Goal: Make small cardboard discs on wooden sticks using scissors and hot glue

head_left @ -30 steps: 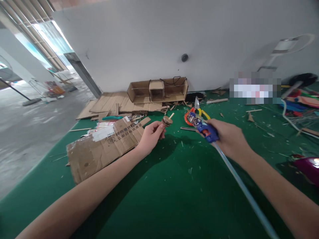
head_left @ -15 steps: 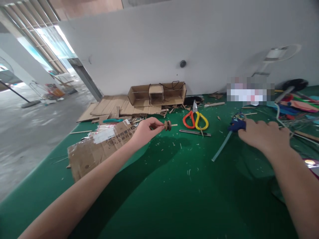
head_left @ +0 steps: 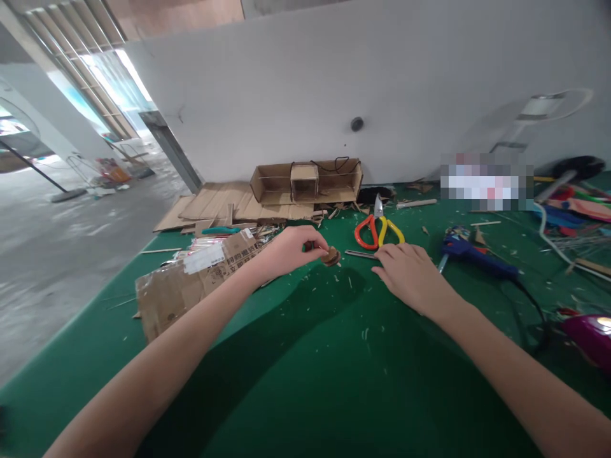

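My left hand [head_left: 298, 249] pinches a small spool-like piece of stacked brown cardboard discs [head_left: 331, 256], held above the green table. Out to the right, my right hand [head_left: 405, 270] reaches down with bent fingers over the right end of a slim metal utility knife [head_left: 359, 254]; that end is hidden under the fingers. Just behind it lies a pair of scissors [head_left: 366, 233] with one red and one yellow handle, blades pointing away. A blue glue gun [head_left: 477, 259] rests on the table to the right of my right hand.
A cardboard box structure [head_left: 305, 181] with black cord stands against the wall. Flat cardboard [head_left: 217, 202], a printed cardboard piece [head_left: 179, 292] and teal-handled pliers [head_left: 220, 230] lie left. Coloured materials [head_left: 573, 210] and a shiny magenta object [head_left: 589, 337] sit right. Scraps dot the green table [head_left: 324, 394].
My right hand has let go of the glue gun and moved left to the utility knife. My left hand has shifted slightly right, and the disc piece has turned in its fingers.
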{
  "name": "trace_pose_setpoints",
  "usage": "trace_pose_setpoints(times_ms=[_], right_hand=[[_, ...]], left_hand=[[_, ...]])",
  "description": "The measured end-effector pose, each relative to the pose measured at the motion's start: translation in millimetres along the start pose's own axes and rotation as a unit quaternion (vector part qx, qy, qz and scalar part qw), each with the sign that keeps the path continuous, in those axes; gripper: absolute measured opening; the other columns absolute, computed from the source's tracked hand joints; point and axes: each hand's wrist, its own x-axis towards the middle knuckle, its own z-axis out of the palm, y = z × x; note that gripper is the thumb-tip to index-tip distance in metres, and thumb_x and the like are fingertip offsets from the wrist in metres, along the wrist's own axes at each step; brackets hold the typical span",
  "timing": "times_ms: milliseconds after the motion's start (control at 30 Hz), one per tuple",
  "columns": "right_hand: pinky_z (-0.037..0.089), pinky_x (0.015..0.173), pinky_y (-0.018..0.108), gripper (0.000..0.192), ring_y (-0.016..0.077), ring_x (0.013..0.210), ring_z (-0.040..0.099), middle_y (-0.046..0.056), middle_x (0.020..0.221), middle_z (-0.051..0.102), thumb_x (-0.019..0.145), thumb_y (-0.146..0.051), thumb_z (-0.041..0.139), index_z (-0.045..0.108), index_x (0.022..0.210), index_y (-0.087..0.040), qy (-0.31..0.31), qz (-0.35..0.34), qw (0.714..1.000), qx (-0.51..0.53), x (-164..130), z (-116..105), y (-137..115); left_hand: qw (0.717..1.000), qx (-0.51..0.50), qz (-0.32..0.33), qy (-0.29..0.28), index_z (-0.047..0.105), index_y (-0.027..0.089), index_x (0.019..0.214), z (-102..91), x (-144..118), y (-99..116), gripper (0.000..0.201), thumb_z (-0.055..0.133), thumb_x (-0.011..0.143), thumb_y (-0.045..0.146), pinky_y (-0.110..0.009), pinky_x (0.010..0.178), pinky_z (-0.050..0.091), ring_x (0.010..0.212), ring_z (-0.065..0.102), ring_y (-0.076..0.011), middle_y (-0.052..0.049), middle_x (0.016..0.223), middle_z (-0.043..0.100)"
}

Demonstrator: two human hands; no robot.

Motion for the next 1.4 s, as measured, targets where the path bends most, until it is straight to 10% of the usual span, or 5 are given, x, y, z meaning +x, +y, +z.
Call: trace_pose_setpoints(times_ms=[367,900,1200,1400], right_hand=[[0.032,0.071,0.036,0.019,0.0246,0.079,0.052,0.007,0.075,0.059,0.086,-0.016,0.045,0.064,0.084,-0.013,0.024,0.026,0.999,-0.024,-1.4,-1.6,-7.7],[0.043,0.068,0.033,0.02,0.0201,0.078,0.053,0.009,0.084,0.058,0.092,-0.022,0.036,0.053,0.101,-0.016,0.274,0.117,0.924,0.241,-1.0,-11.4,-2.2],[0.044,0.065,0.028,0.032,0.0159,0.08,0.059,0.005,0.095,0.062,0.094,-0.022,0.034,0.056,0.118,-0.022,-0.04,-0.078,0.958,0.272,-6.2,-16.2,-5.9],[0.027,0.048,0.024,0.024,0.013,0.064,0.059,-0.002,0.076,0.064,0.094,-0.031,0.04,0.063,0.099,-0.026,-0.036,-0.13,0.979,0.153,-4.6,-14.1,-26.9]], left_hand=[[0.999,-0.013,0.001,-0.049,0.064,0.019,0.085,-4.3,7.0,-5.2,0.016,0.05,0.08,0.025,-0.024,0.062,0.043,0.072,0.058,-0.0117,-0.003,0.085,0.067],[0.998,0.0,0.011,-0.069,0.056,0.019,0.083,-9.8,18.1,-1.6,0.009,0.056,0.075,0.024,-0.023,0.064,0.044,0.072,0.059,-0.0112,-0.001,0.08,0.065],[0.999,0.03,0.004,-0.039,0.064,0.019,0.081,-8.7,21.7,-12.2,0.018,0.05,0.08,0.03,-0.025,0.06,0.042,0.067,0.056,-0.0114,-0.003,0.08,0.066],[1.0,-0.015,-0.01,-0.021,0.064,0.017,0.08,-1.9,25.5,-20.1,0.016,0.053,0.078,0.028,-0.026,0.063,0.044,0.068,0.057,-0.0122,-0.003,0.078,0.066]])
